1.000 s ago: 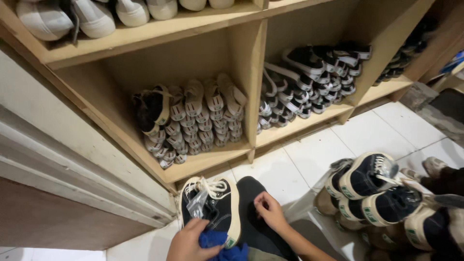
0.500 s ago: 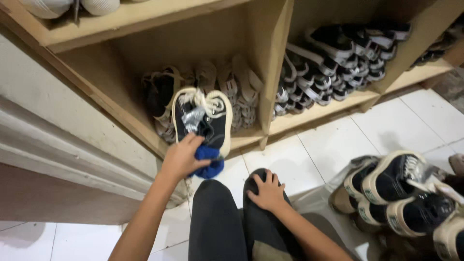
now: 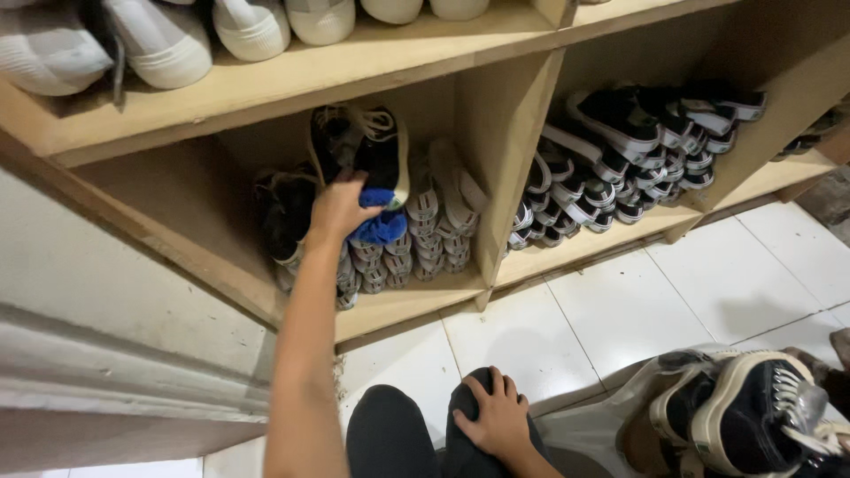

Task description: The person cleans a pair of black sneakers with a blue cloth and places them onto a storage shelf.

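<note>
Left hand (image 3: 339, 210) clamped on dark sneaker pair (image 3: 361, 146) plus blue cloth (image 3: 379, 227), pair atop stacked shoes (image 3: 416, 235) inside wooden shelf (image 3: 266, 84) cubby. Right hand (image 3: 496, 418) flat, fingers spread on knee (image 3: 469, 425), steadying reach.

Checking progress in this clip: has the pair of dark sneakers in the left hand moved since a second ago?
Yes. The dark sneakers in the left hand have gone from low beside the knee up and forward into the wooden shelf, onto the stacked shoes.

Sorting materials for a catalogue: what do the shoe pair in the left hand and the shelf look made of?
Shoe pair: seemingly dark matte canvas, cream rubber-like edging, woven laces. Shelf: looks like unfinished pale plywood; flat boards, raw edges.
</note>
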